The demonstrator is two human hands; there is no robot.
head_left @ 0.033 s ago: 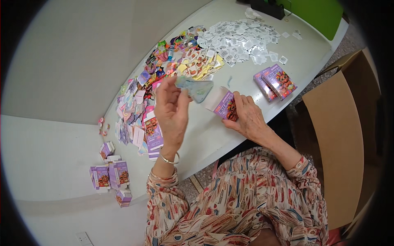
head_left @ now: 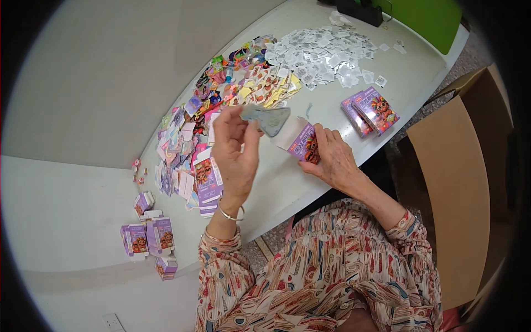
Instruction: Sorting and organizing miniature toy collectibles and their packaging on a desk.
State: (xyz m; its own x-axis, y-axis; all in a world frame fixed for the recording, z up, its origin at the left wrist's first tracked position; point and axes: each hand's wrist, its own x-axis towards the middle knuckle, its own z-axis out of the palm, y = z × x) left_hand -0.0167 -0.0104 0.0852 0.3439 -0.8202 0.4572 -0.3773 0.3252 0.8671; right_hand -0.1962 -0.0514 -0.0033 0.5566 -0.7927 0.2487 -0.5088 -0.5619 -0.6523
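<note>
Your worktop [head_left: 271,174] has a carton [head_left: 451,210] off its near edge, to your right, and a heap of slips [head_left: 326,52] toward its far edge. Your right hand [head_left: 336,160] has its grip closed around a purple box [head_left: 303,145] by the near edge, white flap [head_left: 287,133] raised. Your left hand [head_left: 237,157] pinches a bluish piece [head_left: 272,119] just left of that flap.

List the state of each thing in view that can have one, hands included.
Left hand: closed on the bluish clear piece.
Bluish clear piece: held up, outside any box.
Right hand: gripping the held purple box.
Held purple box: end open, pale flap out.
Two purple boxes at right: look shut, overlapping.
Large cardboard carton: open.
White packets: heaped loosely.
</note>
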